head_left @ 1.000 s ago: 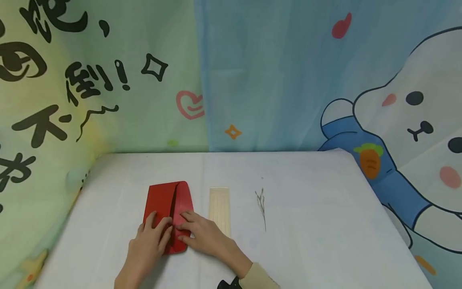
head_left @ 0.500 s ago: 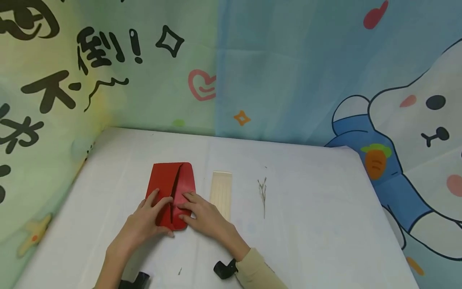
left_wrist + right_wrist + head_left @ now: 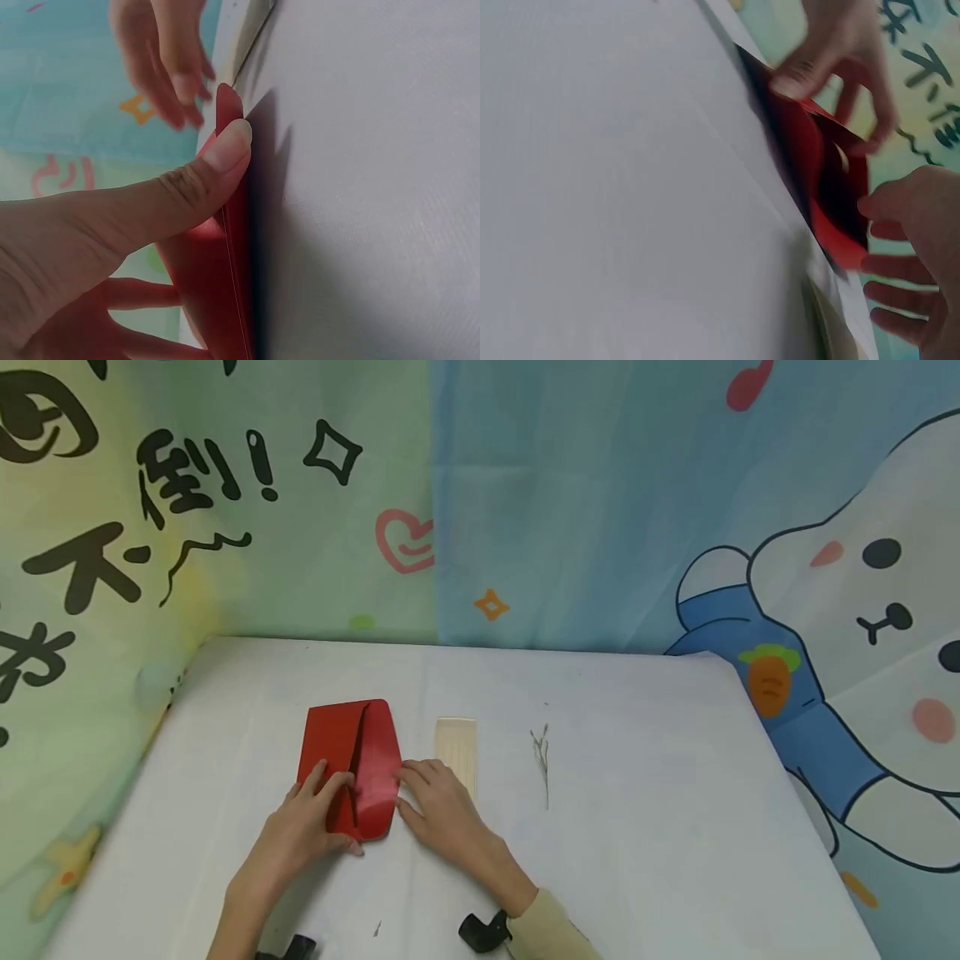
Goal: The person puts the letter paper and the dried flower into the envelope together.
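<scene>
A red envelope [image 3: 330, 739] lies on the white table, its flap [image 3: 378, 768] on the right side and a dark gap showing along the opening. My left hand [image 3: 303, 818] holds the envelope's near left part, thumb at the near edge and fingers bent over its face. In the left wrist view the thumb [image 3: 225, 150] presses that edge. At the flap's outer edge is my right hand [image 3: 446, 810]. Its fingers [image 3: 896, 266] are spread and loosely straight in the right wrist view, with the thumb close to the flap; contact there is hard to tell.
A pale ribbed flat strip [image 3: 456, 752] lies right of the envelope, partly behind my right hand. Farther right is a thin dried sprig [image 3: 543, 768]. A small dark scrap [image 3: 377, 929] lies near the front. A printed curtain [image 3: 555, 527] hangs behind the table.
My right hand has slid right, off the flap's face to its outer edge. The left thumb has come to the near edge since a second ago. The head view has shifted.
</scene>
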`<state>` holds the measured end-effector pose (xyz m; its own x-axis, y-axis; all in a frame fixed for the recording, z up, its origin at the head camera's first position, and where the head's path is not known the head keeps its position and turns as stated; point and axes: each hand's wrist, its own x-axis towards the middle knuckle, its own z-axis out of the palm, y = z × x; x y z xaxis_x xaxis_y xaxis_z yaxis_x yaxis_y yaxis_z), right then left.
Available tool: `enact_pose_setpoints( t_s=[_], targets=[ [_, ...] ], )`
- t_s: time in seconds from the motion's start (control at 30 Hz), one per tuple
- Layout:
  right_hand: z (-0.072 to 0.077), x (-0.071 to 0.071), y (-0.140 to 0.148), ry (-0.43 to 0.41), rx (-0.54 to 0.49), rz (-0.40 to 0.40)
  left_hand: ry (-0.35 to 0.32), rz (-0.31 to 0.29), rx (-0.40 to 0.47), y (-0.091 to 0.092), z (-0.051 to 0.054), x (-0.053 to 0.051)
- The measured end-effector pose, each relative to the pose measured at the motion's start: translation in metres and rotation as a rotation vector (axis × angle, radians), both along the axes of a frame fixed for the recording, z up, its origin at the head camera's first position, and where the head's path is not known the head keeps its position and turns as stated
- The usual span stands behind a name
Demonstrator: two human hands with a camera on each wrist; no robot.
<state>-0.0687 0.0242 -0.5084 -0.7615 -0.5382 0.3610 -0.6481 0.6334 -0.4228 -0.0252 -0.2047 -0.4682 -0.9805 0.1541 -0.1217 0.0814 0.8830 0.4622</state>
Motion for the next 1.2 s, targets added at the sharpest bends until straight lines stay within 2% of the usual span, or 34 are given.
enact_pose_setpoints(
  t_s=[0.1, 0.2, 0.3, 0.4, 0.5, 0.6, 0.7, 0.87, 1.1, 1.2],
  targets=[
    [0.0, -0.002, 0.017, 0.009, -0.048, -0.143, -0.02, 0.005, 0.012, 0.003, 0.002, -0.001],
    [0.0, -0.002, 0.029, -0.027, -0.062, -0.309, -0.037, 0.009, 0.013, 0.004, 0.005, 0.0],
    [0.002, -0.001, 0.034, -0.116, -0.064, -0.449, -0.041, 0.007, 0.007, 0.003, 0.007, 0.001],
    [0.004, -0.002, 0.033, -0.209, -0.035, -0.526, -0.041, 0.007, 0.003, 0.002, 0.006, 0.001],
    [0.003, -0.003, 0.03, -0.279, 0.018, -0.556, -0.045, 0.006, -0.001, 0.001, 0.004, 0.002],
    [0.0, -0.003, 0.027, -0.307, 0.043, -0.589, -0.05, 0.007, 0.004, 0.001, 0.003, 0.001],
    [0.0, -0.004, 0.026, -0.305, 0.018, -0.628, -0.051, 0.009, 0.015, 0.002, 0.003, 0.0],
    [0.003, -0.004, 0.026, -0.343, -0.081, -0.659, -0.058, 0.006, 0.027, 0.003, 0.004, 0.001],
    [0.006, -0.002, 0.018, -0.349, -0.017, -0.658, -0.046, -0.005, 0.014, 0.003, 0.004, 0.001],
    [0.007, -0.003, 0.016, -0.391, -0.042, -0.676, -0.044, -0.009, 0.012, 0.003, 0.005, 0.001]
  ],
)
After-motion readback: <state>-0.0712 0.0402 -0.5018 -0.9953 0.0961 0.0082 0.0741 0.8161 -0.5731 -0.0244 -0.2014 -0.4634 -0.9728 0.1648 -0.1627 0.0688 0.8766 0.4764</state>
